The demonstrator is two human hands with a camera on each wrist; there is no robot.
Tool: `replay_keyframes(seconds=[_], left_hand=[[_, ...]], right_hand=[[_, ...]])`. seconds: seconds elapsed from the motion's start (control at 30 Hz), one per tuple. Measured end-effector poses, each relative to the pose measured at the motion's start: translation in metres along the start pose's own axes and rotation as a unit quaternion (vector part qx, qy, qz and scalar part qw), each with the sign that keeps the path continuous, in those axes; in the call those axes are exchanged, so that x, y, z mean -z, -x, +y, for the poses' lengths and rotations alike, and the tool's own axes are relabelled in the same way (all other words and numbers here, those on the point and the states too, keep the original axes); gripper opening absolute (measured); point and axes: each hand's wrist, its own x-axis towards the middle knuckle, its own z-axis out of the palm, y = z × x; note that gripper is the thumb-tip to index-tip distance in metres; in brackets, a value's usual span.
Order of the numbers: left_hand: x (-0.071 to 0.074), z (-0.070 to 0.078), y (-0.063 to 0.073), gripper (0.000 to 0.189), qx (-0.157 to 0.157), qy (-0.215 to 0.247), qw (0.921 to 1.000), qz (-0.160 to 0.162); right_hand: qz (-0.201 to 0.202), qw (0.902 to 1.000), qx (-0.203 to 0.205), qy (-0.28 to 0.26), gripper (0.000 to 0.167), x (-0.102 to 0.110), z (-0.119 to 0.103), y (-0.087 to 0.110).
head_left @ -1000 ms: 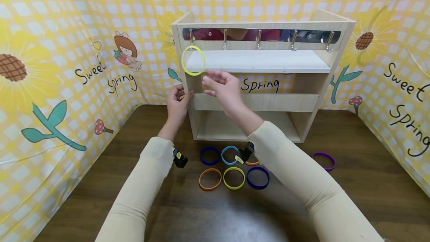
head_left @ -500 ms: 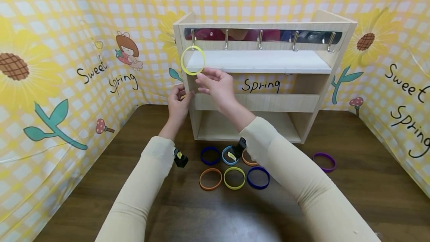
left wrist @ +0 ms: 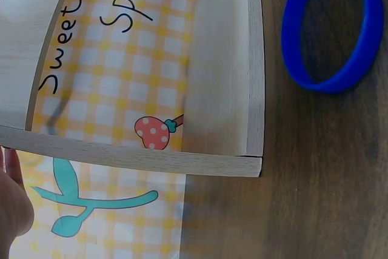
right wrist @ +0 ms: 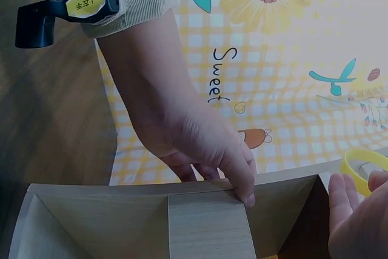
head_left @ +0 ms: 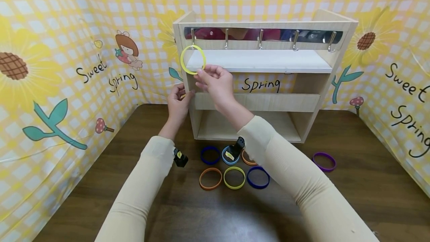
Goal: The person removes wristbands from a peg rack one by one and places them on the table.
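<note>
A yellow silicone wristband (head_left: 181, 62) hangs from the leftmost metal hook (head_left: 193, 36) of the wooden shelf unit (head_left: 256, 102). My right hand (head_left: 218, 85) pinches its lower right edge between thumb and fingers. The right wrist view shows the same wristband (right wrist: 348, 165) close to those fingertips. My left hand (head_left: 178, 104) grips the unit's left side panel, thumb at the front edge and fingers behind on the outer side. Above the white shelf board (head_left: 262, 62), the other hooks hold nothing.
On the brown table (head_left: 188, 212), in front of the unit, lie several wristbands: dark blue (head_left: 201, 156), light blue (head_left: 223, 160), orange (head_left: 200, 182), yellow (head_left: 225, 182) and blue (head_left: 248, 180). A purple wristband (head_left: 324, 154) lies farther right. A checked cloth (head_left: 100, 3) surrounds the table.
My right hand has moved left and slightly up, from beside the hanging yellow wristband to its lower right edge. The left hand has stayed on the side panel.
</note>
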Motion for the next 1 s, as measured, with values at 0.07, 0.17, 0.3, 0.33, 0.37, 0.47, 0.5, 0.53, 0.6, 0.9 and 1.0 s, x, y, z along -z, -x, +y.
replay_keyframes(seconds=[0.07, 0.17, 0.3, 0.33, 0.37, 0.47, 0.5, 0.53, 0.6, 0.9, 1.0], left_hand=[[0.000, 0.000, 0.000, 0.030, 0.001, -0.002, 1.0000, 0.001], [0.000, 0.000, 0.001, 0.030, 0.001, -0.003, 1.0000, 0.001], [-0.001, 0.001, 0.001, 0.033, 0.002, -0.004, 1.0000, -0.003], [-0.001, 0.001, 0.001, 0.034, 0.003, -0.005, 1.0000, -0.005], [-0.001, 0.001, 0.001, 0.034, 0.003, -0.006, 1.0000, -0.006], [-0.001, 0.001, 0.001, 0.033, 0.003, -0.012, 0.9999, -0.004], [-0.001, 0.002, 0.001, 0.033, 0.003, -0.012, 0.9999, -0.003], [-0.001, 0.002, 0.001, 0.033, 0.002, -0.012, 0.9999, -0.003], [-0.001, 0.001, 0.001, 0.033, 0.001, -0.012, 0.9999, -0.002], [0.001, -0.001, 0.001, 0.035, 0.001, -0.005, 0.9999, -0.010], [0.000, -0.001, 0.000, 0.036, -0.004, -0.011, 0.9999, -0.010]], right_hand=[[0.000, 1.0000, 0.000, -0.004, 0.023, 0.000, -0.001, 0.000], [0.001, 0.9999, -0.005, -0.011, 0.022, 0.000, -0.002, 0.001], [0.003, 0.9997, -0.007, -0.025, 0.020, 0.001, -0.006, 0.001], [0.004, 0.9996, -0.008, -0.027, 0.019, 0.001, -0.007, 0.001], [0.005, 0.9995, -0.009, -0.028, 0.019, 0.001, -0.008, 0.001], [0.001, 0.9997, -0.006, -0.024, 0.021, 0.001, -0.012, 0.003], [-0.001, 0.9997, -0.007, -0.024, 0.021, 0.001, -0.013, 0.003], [-0.002, 0.9997, -0.008, -0.024, 0.021, 0.001, -0.014, 0.003], [-0.005, 0.9996, -0.008, -0.026, 0.021, 0.001, -0.015, 0.004], [-0.027, 0.9981, 0.012, -0.055, 0.015, 0.001, -0.027, 0.014], [-0.035, 0.9973, 0.019, -0.061, 0.011, 0.004, -0.033, 0.018]])
